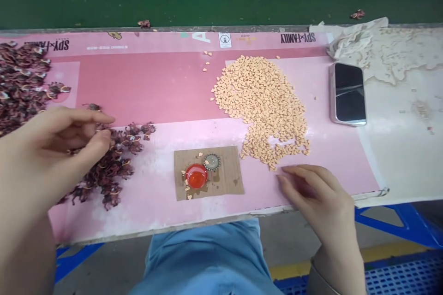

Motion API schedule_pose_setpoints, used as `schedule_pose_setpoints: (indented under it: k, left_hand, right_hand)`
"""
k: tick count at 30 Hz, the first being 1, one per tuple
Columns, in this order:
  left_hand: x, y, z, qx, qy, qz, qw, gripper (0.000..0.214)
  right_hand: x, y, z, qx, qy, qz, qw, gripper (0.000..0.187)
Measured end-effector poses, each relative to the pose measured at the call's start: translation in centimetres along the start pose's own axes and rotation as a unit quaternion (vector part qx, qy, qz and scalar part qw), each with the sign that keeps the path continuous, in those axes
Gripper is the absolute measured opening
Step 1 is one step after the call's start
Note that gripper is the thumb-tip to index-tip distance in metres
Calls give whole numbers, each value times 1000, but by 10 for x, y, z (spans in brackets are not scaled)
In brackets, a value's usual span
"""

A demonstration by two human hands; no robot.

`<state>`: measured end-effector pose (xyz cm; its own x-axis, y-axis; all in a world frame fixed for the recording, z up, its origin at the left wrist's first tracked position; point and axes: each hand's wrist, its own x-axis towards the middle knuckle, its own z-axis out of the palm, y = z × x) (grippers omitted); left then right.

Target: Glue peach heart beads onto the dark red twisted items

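My left hand (65, 147) hovers over a loose heap of small dark maroon figures (110, 166) with thin yellowish bands. Its thumb and forefinger are apart, with nothing visible between them. Beside the lower tip of a pile of tiny pale-orange heart-shaped pieces (263, 97) is my right hand (320, 198). The right thumb and forefinger tips come close together in a pinch; whatever they hold is too small to make out. Between the hands lies a cardboard piece (228, 179) bearing a red cap (196, 176) with shiny red contents, and a metal bottle cap (212, 162).
More dark figures (20, 78) crowd the left end of the pink printed sheet (148, 87). A phone (349, 94) lies at right, near crumpled paper (360, 39). Beyond the table's back edge runs a green surface (221, 0) with two stray figures.
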<state>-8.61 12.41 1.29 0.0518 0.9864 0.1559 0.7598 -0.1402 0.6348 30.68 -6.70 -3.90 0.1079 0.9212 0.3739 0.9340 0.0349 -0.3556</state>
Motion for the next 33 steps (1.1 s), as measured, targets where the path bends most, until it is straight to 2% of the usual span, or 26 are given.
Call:
schedule_pose_setpoints:
  k: [6, 9, 12, 15, 18, 21, 23, 29, 33]
  left_hand:
    - [-40, 12, 8, -158, 14, 8, 987, 12]
    - [-60, 19, 10, -162, 6, 10, 987, 7]
    - [-82, 26, 13, -179, -23, 2, 984, 12]
    - [-104, 42, 20, -211, -66, -10, 975, 19]
    - [-120, 67, 35, -223, -127, 25, 966, 19]
    - [-126, 85, 49, -247, -177, 95, 948, 13]
    - [-126, 89, 54, -251, -173, 120, 945, 14]
    - [-127, 81, 53, -212, -141, 175, 951, 17]
    - [-127, 79, 52, -179, -133, 186, 957, 22]
  right_hand:
    - [19, -7, -2, 34, -26, -64, 997, 7]
    - [24, -3, -5, 40, -59, -69, 995, 7]
    - [27, -3, -9, 61, -93, -51, 992, 9]
    - [31, -22, -11, 124, -93, -33, 987, 8]
    - [35, -61, -5, 238, -69, -69, 966, 13]
    - [38, -102, 6, 342, -61, -111, 931, 12]
    - [39, -118, 12, 350, -55, -115, 928, 12]
    - [38, -127, 15, 292, -52, -130, 946, 16]
    - [38, -131, 18, 289, -46, -114, 949, 19]
